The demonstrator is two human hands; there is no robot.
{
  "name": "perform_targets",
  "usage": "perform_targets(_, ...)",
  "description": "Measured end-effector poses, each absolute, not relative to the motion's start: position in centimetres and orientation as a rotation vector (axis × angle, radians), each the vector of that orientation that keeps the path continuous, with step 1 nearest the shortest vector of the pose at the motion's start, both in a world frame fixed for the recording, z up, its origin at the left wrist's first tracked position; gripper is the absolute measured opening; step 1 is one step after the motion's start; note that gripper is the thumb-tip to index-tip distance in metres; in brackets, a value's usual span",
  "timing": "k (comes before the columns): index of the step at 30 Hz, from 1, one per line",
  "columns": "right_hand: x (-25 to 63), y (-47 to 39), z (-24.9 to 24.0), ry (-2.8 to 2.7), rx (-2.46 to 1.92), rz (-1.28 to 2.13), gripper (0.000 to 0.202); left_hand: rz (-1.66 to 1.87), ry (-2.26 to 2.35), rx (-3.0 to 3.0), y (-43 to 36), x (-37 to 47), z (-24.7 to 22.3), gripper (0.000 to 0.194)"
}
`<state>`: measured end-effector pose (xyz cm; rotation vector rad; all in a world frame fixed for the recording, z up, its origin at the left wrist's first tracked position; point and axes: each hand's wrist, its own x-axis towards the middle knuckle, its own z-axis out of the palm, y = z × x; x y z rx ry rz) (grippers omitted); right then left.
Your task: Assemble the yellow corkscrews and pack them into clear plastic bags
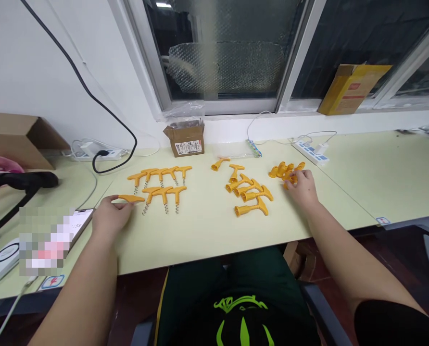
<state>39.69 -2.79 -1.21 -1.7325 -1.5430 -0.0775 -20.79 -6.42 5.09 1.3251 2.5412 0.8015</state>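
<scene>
On the left of the table my left hand is closed on an orange corkscrew handle; the lower part of that piece is hidden. Beside it lie several orange T-handled corkscrews with bare metal spirals, in two rows. At the right, my right hand has its fingertips closed on an orange piece within a small group of orange sleeves. Between the hands lie several corkscrews with orange sleeves over their spirals.
A small open cardboard box stands by the wall. Power strips with cables lie along the back. A phone, a white round charger and a black strap are at the left. The table's front edge runs before my lap.
</scene>
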Motion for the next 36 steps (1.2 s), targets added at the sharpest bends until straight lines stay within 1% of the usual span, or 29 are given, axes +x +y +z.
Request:
perform_targets(2,38.9,-2.9,-1.0,-1.587,-1.674,-0.18,0.014,0.722,2.506,1.359,-6.0,-21.0,5.0,0.059)
perform_targets(4,37.7,-3.2,-0.6,-1.674,-1.578,-0.195,0.012,0.664,2.462,1.409,-5.5,-21.2,5.1,0.062)
perform_targets(8,34.9,-3.6,-0.3,-1.935,-1.415,-0.03,0.014,0.607,2.433,1.508,-4.6,-21.2,5.3,0.066)
perform_targets(11,33.5,-3.5,-0.7,-2.061,-1.384,0.148,0.023,0.56,2.445,1.553,-4.2,-21.2,5.2,0.073)
perform_targets(12,33.3,-3.4,-0.9,-2.076,-1.392,0.193,0.025,0.544,2.446,1.568,-4.0,-21.2,5.1,0.071)
perform_targets(15,33.0,-3.1,-1.4,-2.081,-1.433,0.279,0.026,0.508,2.433,1.59,-3.8,-21.2,4.9,0.052)
perform_targets(17,33.0,-3.0,-1.4,-2.062,-1.477,0.312,0.027,0.491,2.431,1.572,-3.6,-21.2,4.9,0.044)
perform_targets(22,32.9,-2.7,-0.6,-2.104,-1.461,0.351,0.026,0.447,2.436,1.585,-3.2,-21.0,5.3,0.042)
perform_targets(24,32.8,-2.6,-0.4,-2.164,-1.425,0.38,0.028,0.424,2.44,1.591,-2.9,-21.0,5.3,0.041)
perform_targets(28,32.9,-2.4,-0.3,-2.199,-1.487,0.371,0.034,0.397,2.476,1.598,-2.4,-21.1,5.3,0.036)
perform_targets(32,33.1,-2.1,0.0,-2.235,-1.532,0.36,0.039,0.53,2.444,1.667,-2.1,-19.6,6.0,0.034)
perform_targets(34,33.4,-1.8,0.5,-2.227,-1.55,0.378,0.035,0.606,2.341,1.751,-2.2,-17.7,6.7,0.035)
perform_targets(36,33.8,-1.6,1.3,-2.175,-1.537,0.444,0.028,0.718,2.179,1.887,-2.4,-14.9,7.4,0.029)
